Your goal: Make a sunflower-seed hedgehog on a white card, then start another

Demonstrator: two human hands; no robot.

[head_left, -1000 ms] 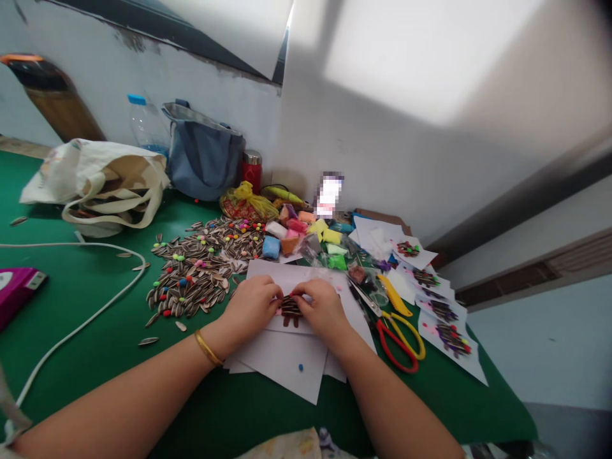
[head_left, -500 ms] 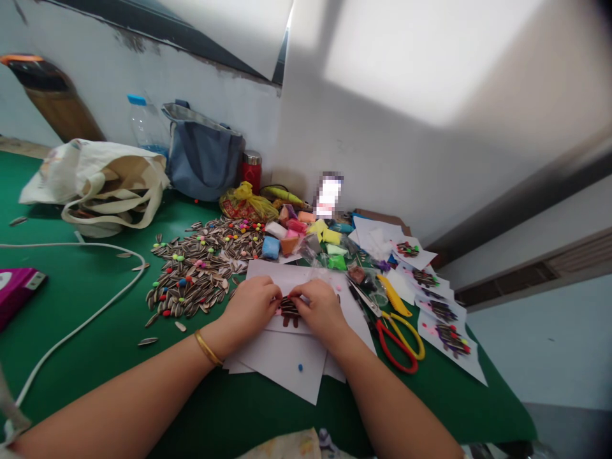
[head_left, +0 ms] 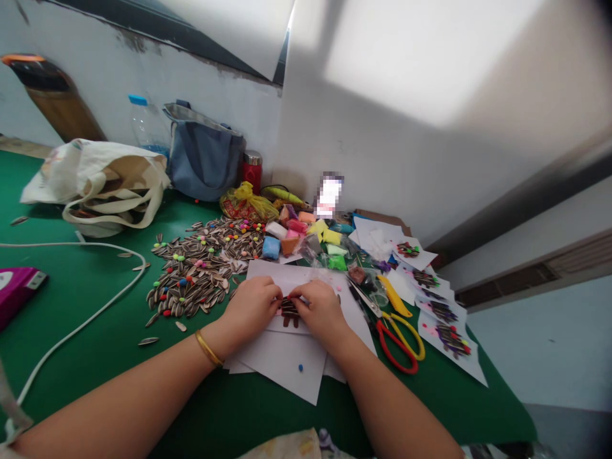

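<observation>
Both hands meet over a small brown figure [head_left: 290, 319] of clay and striped sunflower seeds, which lies on white paper [head_left: 291, 357]. My left hand [head_left: 254, 304], a gold bangle at its wrist, has its fingers pinched at the figure's left side, by a bit of pink. From the right, my right hand [head_left: 321, 307] reaches in with thumb and forefinger together at the seeds on top. Whatever sits between the fingertips is too small and covered to make out. A blue clay bit [head_left: 301, 368] lies on the paper, nearer to me.
A pile of sunflower seeds [head_left: 196, 274] with coloured bits spreads at left. Clay packets [head_left: 306, 233] lie behind. Scissors [head_left: 392, 331] and a yellow cutter [head_left: 394, 296] are at right, beside finished-looking seed figures [head_left: 449, 338] on paper. Bags [head_left: 205, 156] and a white cable [head_left: 95, 312] are further left.
</observation>
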